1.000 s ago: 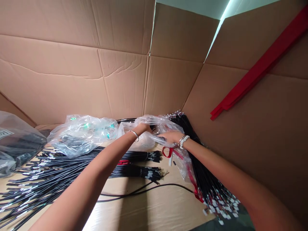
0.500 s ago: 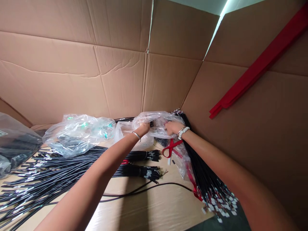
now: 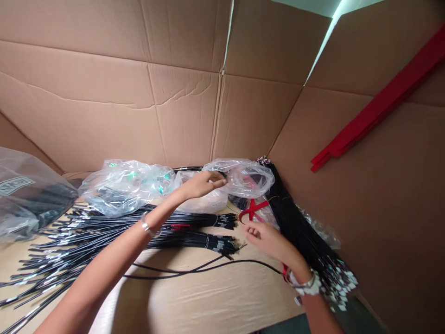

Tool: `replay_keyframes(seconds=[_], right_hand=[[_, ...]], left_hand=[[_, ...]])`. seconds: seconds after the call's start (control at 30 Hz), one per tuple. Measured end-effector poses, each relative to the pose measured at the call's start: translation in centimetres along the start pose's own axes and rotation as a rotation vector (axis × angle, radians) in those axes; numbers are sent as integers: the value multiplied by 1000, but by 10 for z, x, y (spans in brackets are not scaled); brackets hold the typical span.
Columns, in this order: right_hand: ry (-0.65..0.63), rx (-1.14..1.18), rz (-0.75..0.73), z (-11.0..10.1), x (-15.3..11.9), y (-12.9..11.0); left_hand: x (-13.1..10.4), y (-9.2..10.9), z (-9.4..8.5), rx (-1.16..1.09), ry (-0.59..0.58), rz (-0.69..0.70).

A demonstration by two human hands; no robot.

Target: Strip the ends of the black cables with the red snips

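My left hand (image 3: 205,183) is at the left edge of an open clear plastic bag (image 3: 255,183), its fingers closed round something small and dark that I cannot make out. My right hand (image 3: 266,239) is lower, over the cardboard surface, near a looped red strap (image 3: 248,211); its fingers are curled together, and what they hold, if anything, is too small to name. Two tied bundles of black cables (image 3: 208,241) lie left of my right hand. A long black cable bundle with white connectors (image 3: 295,222) runs down on the right.
Cardboard walls (image 3: 181,116) rise behind and on the right, where a long red strip (image 3: 375,109) hangs. Crumpled clear bags (image 3: 128,185) lie at the back left. A larger bag with a label (image 3: 31,190) stands at the far left.
My right hand has left the plastic bag and moved down towards me. My left hand has shifted slightly left to the bag's edge. The view has shifted a little.
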State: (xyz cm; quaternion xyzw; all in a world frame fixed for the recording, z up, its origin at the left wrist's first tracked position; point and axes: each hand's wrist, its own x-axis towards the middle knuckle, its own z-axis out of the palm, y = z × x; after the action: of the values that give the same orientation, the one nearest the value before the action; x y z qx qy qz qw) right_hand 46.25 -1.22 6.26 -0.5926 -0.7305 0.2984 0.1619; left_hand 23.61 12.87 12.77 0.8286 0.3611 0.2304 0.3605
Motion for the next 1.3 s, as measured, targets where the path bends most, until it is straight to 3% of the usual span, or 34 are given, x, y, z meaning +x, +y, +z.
replay_keyframes(seconds=[0.13, 0.23, 0.3, 0.4, 0.53, 0.67, 0.83, 1.0, 1.3], right_hand=[[-109, 111, -112, 59, -14, -31], [-127, 56, -246, 98, -17, -64], [-121, -41, -318, 122, -12, -83], [-116, -206, -376, 155, 1, -106], [-100, -336, -416, 186, 22, -125], [-51, -315, -435, 192, 32, -137], [-16, -224, -403, 177, 39, -152], [32, -170, -358, 170, 46, -155], [115, 83, -312, 171, 60, -125]], left_hand=[[-102, 1, -30, -90, 209, -171], [-174, -21, -37, -167, 393, -337], [-215, -40, -35, -201, 453, -430], [-262, -66, -29, -201, 577, -526], [-299, -85, -17, -226, 779, -617], [-306, -87, -9, -511, 806, -653], [-286, -81, -7, -817, 755, -575], [-257, -83, -12, -790, 762, -490], [-211, -104, -3, -897, 827, -451]])
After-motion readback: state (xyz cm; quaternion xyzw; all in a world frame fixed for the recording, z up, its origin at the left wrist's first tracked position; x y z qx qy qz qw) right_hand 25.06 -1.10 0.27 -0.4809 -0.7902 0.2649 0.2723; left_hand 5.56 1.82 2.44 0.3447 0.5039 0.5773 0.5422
